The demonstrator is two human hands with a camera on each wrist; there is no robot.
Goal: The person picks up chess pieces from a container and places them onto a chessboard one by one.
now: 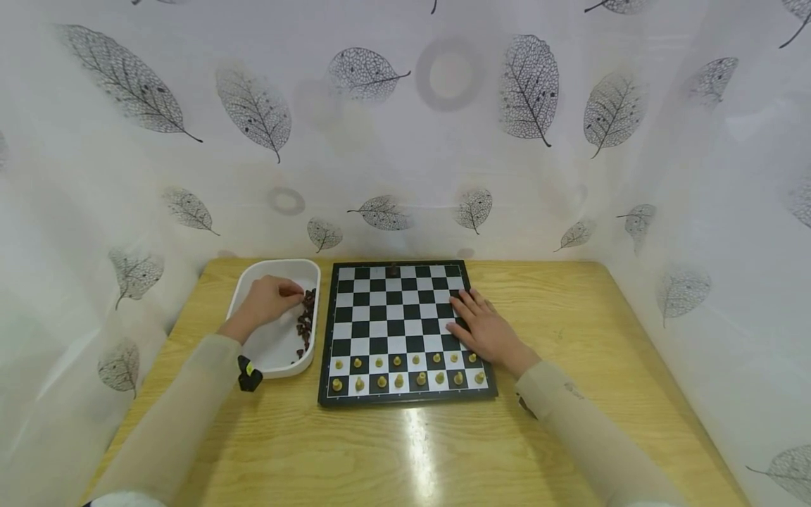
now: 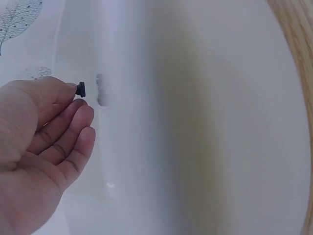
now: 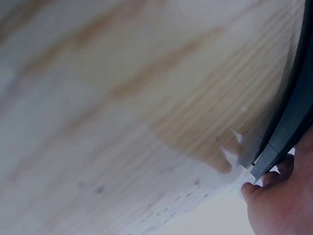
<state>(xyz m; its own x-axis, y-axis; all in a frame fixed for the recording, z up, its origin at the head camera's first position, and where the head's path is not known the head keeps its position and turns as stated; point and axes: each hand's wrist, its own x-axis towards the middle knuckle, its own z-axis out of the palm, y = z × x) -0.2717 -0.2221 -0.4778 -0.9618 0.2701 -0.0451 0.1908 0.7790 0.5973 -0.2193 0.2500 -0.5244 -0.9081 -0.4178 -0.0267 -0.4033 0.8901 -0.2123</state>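
Observation:
My left hand (image 1: 266,303) is over the white tub (image 1: 265,350), beside the dark chess pieces (image 1: 305,322) heaped along its right side. In the left wrist view, a small dark chess piece (image 2: 81,89) is pinched between thumb and fingertip; its exact kind is hidden. The checkered chessboard (image 1: 395,311) lies right of the tub. Two rows of yellow chess pieces (image 1: 421,378) stand along its near side, and one dark piece (image 1: 393,270) is at the far edge. My right hand (image 1: 491,334) rests with spread fingers on the board's right edge.
The board and tub stand on a light wooden table (image 1: 545,310). A pale curtain (image 1: 405,162) with leaf prints hangs behind the table and along both sides. A dark device (image 1: 249,374) is strapped at the left wrist.

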